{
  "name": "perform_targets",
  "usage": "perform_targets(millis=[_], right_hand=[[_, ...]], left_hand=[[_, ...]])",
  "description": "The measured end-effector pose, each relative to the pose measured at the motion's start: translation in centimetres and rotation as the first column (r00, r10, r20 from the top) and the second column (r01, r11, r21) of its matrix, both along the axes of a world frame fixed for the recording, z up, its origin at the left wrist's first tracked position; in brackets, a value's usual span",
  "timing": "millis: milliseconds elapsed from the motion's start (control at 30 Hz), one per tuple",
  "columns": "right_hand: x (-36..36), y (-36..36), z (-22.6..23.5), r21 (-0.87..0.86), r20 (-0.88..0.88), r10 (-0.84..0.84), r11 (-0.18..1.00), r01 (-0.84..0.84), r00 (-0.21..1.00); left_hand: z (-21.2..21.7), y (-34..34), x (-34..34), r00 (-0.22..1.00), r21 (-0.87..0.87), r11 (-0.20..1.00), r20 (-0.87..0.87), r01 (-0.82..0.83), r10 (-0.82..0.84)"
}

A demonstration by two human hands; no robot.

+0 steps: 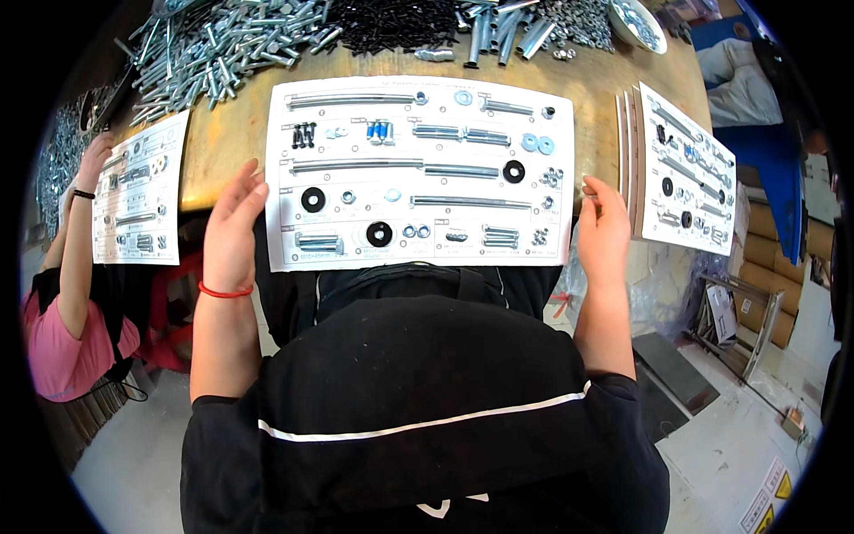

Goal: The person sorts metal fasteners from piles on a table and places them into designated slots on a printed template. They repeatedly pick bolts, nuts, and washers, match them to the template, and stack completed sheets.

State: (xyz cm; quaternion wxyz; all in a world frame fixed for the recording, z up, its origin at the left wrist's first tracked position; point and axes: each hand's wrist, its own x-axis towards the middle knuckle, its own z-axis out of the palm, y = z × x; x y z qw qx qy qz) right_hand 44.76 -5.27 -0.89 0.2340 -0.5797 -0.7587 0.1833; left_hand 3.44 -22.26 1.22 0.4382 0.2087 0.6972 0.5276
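A white sorting sheet point(418, 240) lies on the wooden table's near edge, with bolts, washers, nuts and black rings laid out on its printed outlines. My left hand point(233, 227) is flat against the sheet's left edge, fingers straight and together, a red band on the wrist. My right hand point(603, 231) rests against the right edge in the same way. Neither hand grips anything.
Heaps of silver bolts point(222, 44), black screws point(391, 22) and metal tubes point(503, 36) fill the table's far side. A second filled sheet point(689, 173) and a stack of sheets lie right. Another person's hand point(93, 165) touches a sheet point(138, 191) at the left.
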Motion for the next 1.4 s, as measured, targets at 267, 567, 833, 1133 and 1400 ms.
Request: perform_targets(millis=[267,567,833,1133,1400], right_hand=[[-1.7,1.4,-0.1,-0.177,-0.097,0.049,0.982,-0.066,0.994],[-1.9,1.9,0.3,-0.211,-0.124,0.073,0.973,-0.098,0.990],[-0.6,-3.4,-1.5,-0.102,-0.279,-0.030,0.995,0.001,0.960],[-2.8,-2.9,1.2,-0.454,-0.814,-0.391,0.889,-0.051,0.430],[-1.2,-1.3,4.5,-0.395,-0.863,-0.353,0.918,-0.047,0.363]], left_hand=[[0.3,1.0,-1.2,0.997,-0.038,0.999,0.071,-0.035,0.038],[0.6,1.2,-1.1,0.999,-0.054,0.998,0.028,-0.040,0.042],[-2.1,2.6,-1.9,0.990,-0.088,0.996,0.138,-0.001,0.013],[-3.2,2.2,-2.9,0.969,0.073,0.997,0.249,-0.027,0.008],[1.3,2.0,-1.2,0.959,0.212,0.977,0.279,-0.010,-0.051]])
